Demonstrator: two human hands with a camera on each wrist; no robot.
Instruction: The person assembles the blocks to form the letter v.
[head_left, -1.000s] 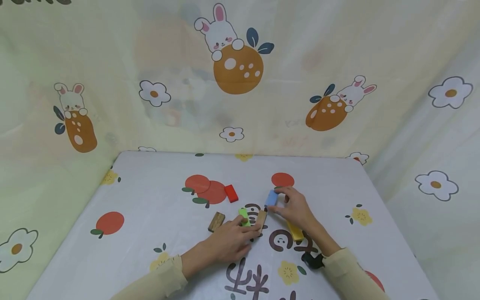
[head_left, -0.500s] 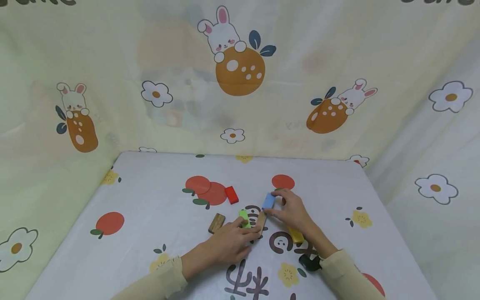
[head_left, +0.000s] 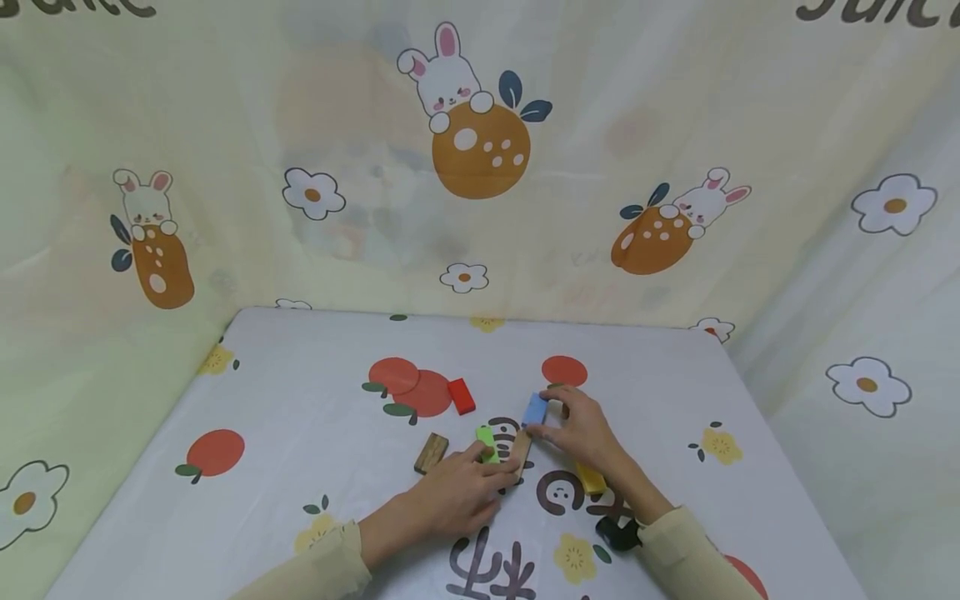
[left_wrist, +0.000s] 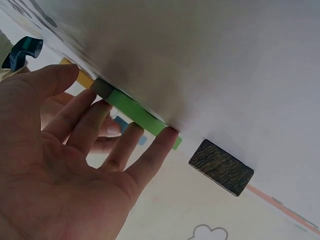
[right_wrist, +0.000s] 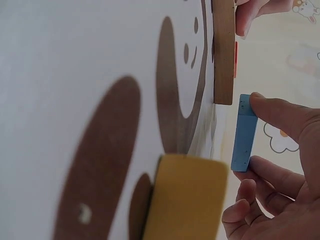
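Observation:
My right hand (head_left: 581, 429) pinches a light blue block (head_left: 535, 409) between thumb and fingers. In the right wrist view that blue block (right_wrist: 245, 135) is held just past the end of a light wooden block (right_wrist: 224, 55); whether they touch is unclear. My left hand (head_left: 457, 493) has its fingertips on a lime green block (head_left: 487, 442) and on the near part of the light wooden block (head_left: 522, 448). From the left wrist, the fingers reach out fairly straight along the green block (left_wrist: 137, 112), and the thumb stands apart.
A dark-grained wooden block (head_left: 431, 452) lies left of the green one, and a red block (head_left: 461, 396) lies farther back. Under the right forearm is a yellow block (head_left: 591, 479). A black device (head_left: 618, 533) sits at the right wrist. Patterned cloth (head_left: 360, 250) rises behind the table.
My right hand has brought the blue block slightly left and nearer, to the far end of the light wooden block. The left hand stays in place. The head view has tilted slightly.

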